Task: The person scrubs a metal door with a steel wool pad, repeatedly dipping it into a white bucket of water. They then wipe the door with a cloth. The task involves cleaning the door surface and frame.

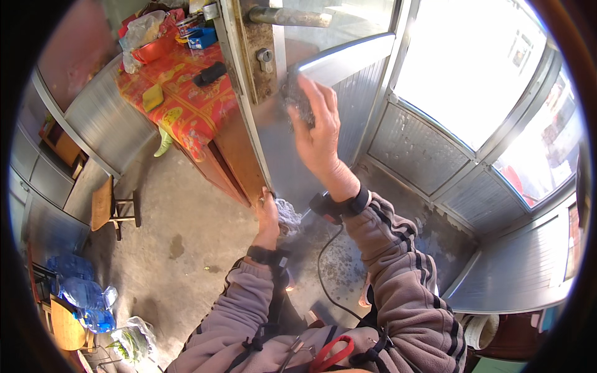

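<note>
My right hand is raised just below the door's lock, thumb and fingers curved around a dark, glinting scourer that looks like steel wool. The scourer lies against or close before the metal door; contact is hard to tell. Lower down, my left hand is at the door's free edge, with a crumpled grey-white cloth bunched beside the palm. Its fingers partly hide the edge. Above both hands are a worn lever handle and a lock cylinder on a rusty plate.
Left of the door stands a table with a red patterned cloth, bearing a yellow sponge and a red bowl. A wooden stool and blue water bottles stand at left. A black cable hangs from my right wrist.
</note>
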{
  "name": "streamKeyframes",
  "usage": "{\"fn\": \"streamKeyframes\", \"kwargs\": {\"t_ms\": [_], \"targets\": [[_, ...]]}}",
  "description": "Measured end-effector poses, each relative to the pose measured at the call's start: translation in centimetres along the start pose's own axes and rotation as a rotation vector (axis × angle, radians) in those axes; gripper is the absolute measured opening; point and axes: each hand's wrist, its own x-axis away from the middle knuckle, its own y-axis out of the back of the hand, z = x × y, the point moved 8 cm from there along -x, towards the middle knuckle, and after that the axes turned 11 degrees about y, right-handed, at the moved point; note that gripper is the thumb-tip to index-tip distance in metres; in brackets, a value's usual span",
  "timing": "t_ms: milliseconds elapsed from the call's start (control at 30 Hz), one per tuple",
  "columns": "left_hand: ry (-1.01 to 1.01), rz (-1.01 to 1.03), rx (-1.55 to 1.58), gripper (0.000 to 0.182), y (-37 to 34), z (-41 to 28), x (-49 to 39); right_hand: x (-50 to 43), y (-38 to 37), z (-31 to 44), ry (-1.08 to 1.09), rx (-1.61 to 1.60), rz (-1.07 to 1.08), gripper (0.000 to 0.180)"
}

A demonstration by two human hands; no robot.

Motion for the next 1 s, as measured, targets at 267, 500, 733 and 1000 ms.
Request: {"fn": "streamKeyframes", "kwargs": {"t_ms": [267, 500, 733, 1000], "targets": [[0.060, -0.048, 0.010, 0.069, 0.3, 0.3, -1.0, 0.4, 0.6, 0.6, 0.172, 0.082, 0.124, 0.046], [0.056, 0.001, 0.037, 0.072, 0.3, 0.2, -1.2, 0.5, 0.7, -2.0, 0.185, 0.128, -0.012, 0.040], [0.065, -0.008, 0.134, 0.069, 0.3, 0.3, -1.1, -0.4, 4.4, -10.5, -0.263, 0.073, -0.265, 0.038], [0.082, -0.010, 0.158, 0.062, 0.3, 0.0, -0.1, 1.9, 0.4, -4.3, 0.133, 0.162, 0.045, 0.036]]}}
